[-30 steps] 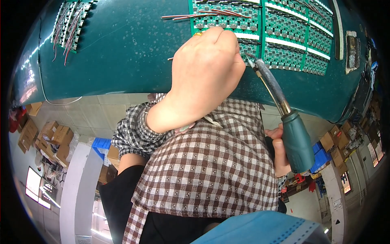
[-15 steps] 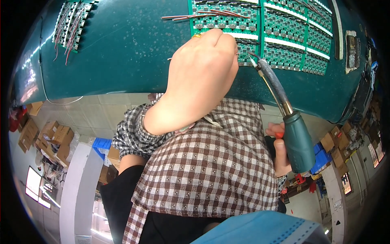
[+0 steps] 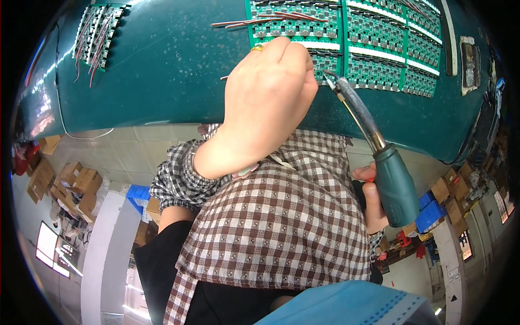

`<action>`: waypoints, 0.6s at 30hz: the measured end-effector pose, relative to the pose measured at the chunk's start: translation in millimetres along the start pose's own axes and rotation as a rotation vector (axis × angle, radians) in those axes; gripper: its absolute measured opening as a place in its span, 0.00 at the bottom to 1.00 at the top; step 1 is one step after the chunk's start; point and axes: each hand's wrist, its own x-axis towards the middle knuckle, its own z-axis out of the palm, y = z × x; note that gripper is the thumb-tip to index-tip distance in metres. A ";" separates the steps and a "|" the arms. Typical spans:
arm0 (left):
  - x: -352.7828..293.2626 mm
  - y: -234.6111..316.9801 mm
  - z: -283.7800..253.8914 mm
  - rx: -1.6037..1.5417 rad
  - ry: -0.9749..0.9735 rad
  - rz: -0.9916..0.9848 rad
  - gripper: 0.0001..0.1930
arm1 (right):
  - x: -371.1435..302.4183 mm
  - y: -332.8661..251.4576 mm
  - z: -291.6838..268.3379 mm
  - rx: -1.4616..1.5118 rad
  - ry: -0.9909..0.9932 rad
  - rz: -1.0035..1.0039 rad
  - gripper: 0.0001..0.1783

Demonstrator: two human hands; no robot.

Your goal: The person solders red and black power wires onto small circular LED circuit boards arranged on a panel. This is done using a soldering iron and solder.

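My left hand is closed over the near left part of the green circuit boards, its fingertips hidden beneath it. The end of a thin wire pokes out on its left side, seemingly pinched in those fingers. In my right hand, fingers wrap the green handle of a soldering iron. The iron's tip points up and left, just right of my left fingertips, close above the boards; contact cannot be made out. Loose red, white and dark wires lie across the boards beyond my left hand.
A smaller group of boards with wires lies at the far left of the green tabletop. To the right are a pale strip and a dark block in a worn holder. A thin cable runs down the left side.
The soldering iron has shifted slightly left, bringing its tip closer to my left fingertips. My left hand stays closed in nearly the same place.
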 end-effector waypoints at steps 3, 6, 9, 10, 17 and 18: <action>-0.3 0.3 1.0 -0.004 0.009 -0.010 0.06 | 1.6 -2.9 1.4 -0.035 -0.027 -0.011 0.22; -0.5 0.5 2.4 0.000 0.023 -0.015 0.06 | 0.7 -2.6 2.8 -0.014 0.001 0.007 0.23; -0.5 0.6 2.4 0.003 0.027 -0.018 0.06 | 1.3 -4.1 2.6 -0.034 -0.014 0.025 0.23; -0.4 0.7 2.4 0.007 0.028 -0.019 0.06 | 1.2 -3.6 3.2 -0.018 -0.010 0.022 0.23; -0.2 1.6 2.4 0.001 0.029 -0.029 0.06 | -1.9 -0.4 2.6 0.002 -0.001 0.020 0.23; -0.1 1.6 2.3 -0.001 0.024 -0.031 0.06 | -1.7 -0.8 2.4 0.000 -0.001 0.020 0.23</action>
